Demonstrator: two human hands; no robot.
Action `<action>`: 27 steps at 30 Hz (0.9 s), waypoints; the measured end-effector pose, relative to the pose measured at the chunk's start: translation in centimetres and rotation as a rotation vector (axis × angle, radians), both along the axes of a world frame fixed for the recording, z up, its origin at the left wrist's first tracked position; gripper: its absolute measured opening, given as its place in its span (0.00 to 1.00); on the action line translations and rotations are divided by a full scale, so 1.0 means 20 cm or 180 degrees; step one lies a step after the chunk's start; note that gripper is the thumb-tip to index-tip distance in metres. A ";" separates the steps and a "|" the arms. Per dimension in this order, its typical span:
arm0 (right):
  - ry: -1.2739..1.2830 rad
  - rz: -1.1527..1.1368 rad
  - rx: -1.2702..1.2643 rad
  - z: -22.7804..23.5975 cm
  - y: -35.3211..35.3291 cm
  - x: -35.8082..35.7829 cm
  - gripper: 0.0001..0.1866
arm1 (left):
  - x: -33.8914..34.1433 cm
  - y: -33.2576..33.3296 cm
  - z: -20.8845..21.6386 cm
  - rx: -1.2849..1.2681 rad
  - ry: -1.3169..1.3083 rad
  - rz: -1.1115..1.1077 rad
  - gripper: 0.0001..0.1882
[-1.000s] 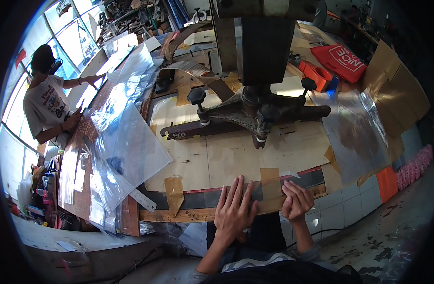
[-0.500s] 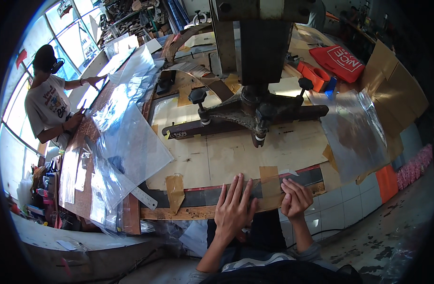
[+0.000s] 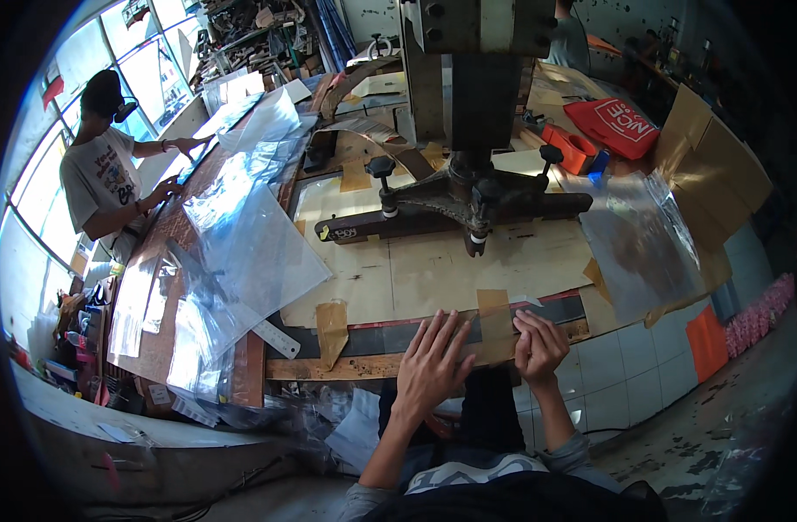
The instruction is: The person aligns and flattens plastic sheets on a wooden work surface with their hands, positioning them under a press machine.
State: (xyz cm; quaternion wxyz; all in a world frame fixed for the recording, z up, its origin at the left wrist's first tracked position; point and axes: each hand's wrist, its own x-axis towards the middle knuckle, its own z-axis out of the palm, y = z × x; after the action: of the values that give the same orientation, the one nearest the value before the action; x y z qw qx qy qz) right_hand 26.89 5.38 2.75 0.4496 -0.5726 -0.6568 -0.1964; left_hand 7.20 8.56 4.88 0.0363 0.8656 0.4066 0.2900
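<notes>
My left hand (image 3: 431,365) lies on the dark front strip of the worktop with its fingers stretched out and a little spread. It holds nothing. To its right, my right hand (image 3: 539,348) is closed, fingertips and thumb drawn together near a strip of brown tape (image 3: 494,315). What its fingers hold, if anything, is hidden. A small whitish scrap (image 3: 529,302) lies just beyond those fingertips. Past both hands spreads a pale, stained sheet (image 3: 433,274). A dark machine bar (image 3: 520,210) on a bracket with black knobs stands above it.
Clear plastic sheets (image 3: 272,257) and a steel ruler (image 3: 277,338) lie at the left. On the right are another clear sheet (image 3: 638,252), cardboard (image 3: 712,165), a red bag (image 3: 612,126) and an orange tape dispenser (image 3: 568,150). A co-worker (image 3: 111,170) stands at the left table.
The view has shifted slightly. My hands keep nearly the same pose at the front edge. At the left table, the co-worker's nearer hand has moved forward over the tabletop.
</notes>
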 end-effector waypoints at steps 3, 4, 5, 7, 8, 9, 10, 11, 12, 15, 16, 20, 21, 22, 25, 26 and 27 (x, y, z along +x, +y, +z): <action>-0.0080 -0.0018 -0.0121 0.01 0.00 0.00 0.10 | -0.09 -0.09 0.03 -0.0302 0.0025 -0.0445 0.31; -0.0127 -0.0024 -0.0194 0.01 -0.01 -0.01 0.10 | -0.14 -0.11 0.03 -0.0311 0.0025 -0.0439 0.31; -0.0102 0.0070 -0.0463 0.00 -0.03 -0.01 0.16 | -0.18 -0.13 0.02 -0.0244 0.0274 -0.0170 0.29; -0.0381 0.0214 -0.0578 0.05 -0.05 -0.03 0.21 | -0.27 -0.15 0.00 -0.0101 0.0425 0.0190 0.27; -0.0664 0.0351 -0.0675 0.08 -0.07 -0.06 0.25 | -0.30 -0.15 -0.01 -0.0049 0.0447 0.0230 0.28; -0.0854 0.0512 -0.0905 0.08 -0.10 -0.08 0.33 | -0.33 -0.15 0.00 -0.0078 0.0384 0.0191 0.28; -0.0857 0.0513 -0.0922 0.09 -0.11 -0.10 0.33 | -0.34 -0.14 0.01 -0.0106 0.0307 0.0145 0.28; -0.1010 0.0657 -0.0935 0.11 -0.12 -0.14 0.34 | -0.33 -0.14 0.03 -0.0122 0.0300 0.0142 0.28; -0.1164 0.0797 -0.0946 0.12 -0.13 -0.17 0.34 | -0.32 -0.13 0.05 -0.0085 0.0159 0.0139 0.27; -0.1218 0.0784 -0.0635 0.14 -0.09 -0.19 0.22 | -0.30 -0.11 0.14 0.0170 -0.0012 0.0202 0.24; -0.1249 0.0764 -0.0475 0.15 -0.08 -0.18 0.17 | -0.29 -0.10 0.17 0.0379 -0.0043 0.0204 0.22; -0.0966 0.0711 -0.0352 0.28 -0.06 -0.15 0.14 | -0.24 -0.08 0.24 0.0663 -0.0271 0.0257 0.25; -0.0931 0.0704 -0.0270 0.32 -0.05 -0.17 0.13 | -0.25 -0.10 0.27 0.0752 -0.0243 0.0346 0.24; -0.0931 0.0698 -0.0266 0.36 -0.05 -0.16 0.13 | -0.23 -0.11 0.29 0.0757 -0.0243 0.0340 0.24; -0.1026 0.0689 -0.0222 0.45 -0.10 -0.13 0.11 | -0.23 -0.17 0.32 0.0697 -0.0332 0.0305 0.18; -0.1045 0.0716 -0.0256 0.48 -0.15 -0.12 0.11 | -0.24 -0.20 0.32 0.0508 -0.0459 0.0119 0.15; -0.1064 0.0741 -0.0292 0.50 -0.20 -0.11 0.11 | -0.25 -0.23 0.31 0.0318 -0.0586 -0.0068 0.15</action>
State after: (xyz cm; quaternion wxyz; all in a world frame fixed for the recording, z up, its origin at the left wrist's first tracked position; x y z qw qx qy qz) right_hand 24.59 1.35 12.76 0.3274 -0.4721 -0.7923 -0.2053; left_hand 2.16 4.02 11.08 0.0334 0.8403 0.3773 0.3878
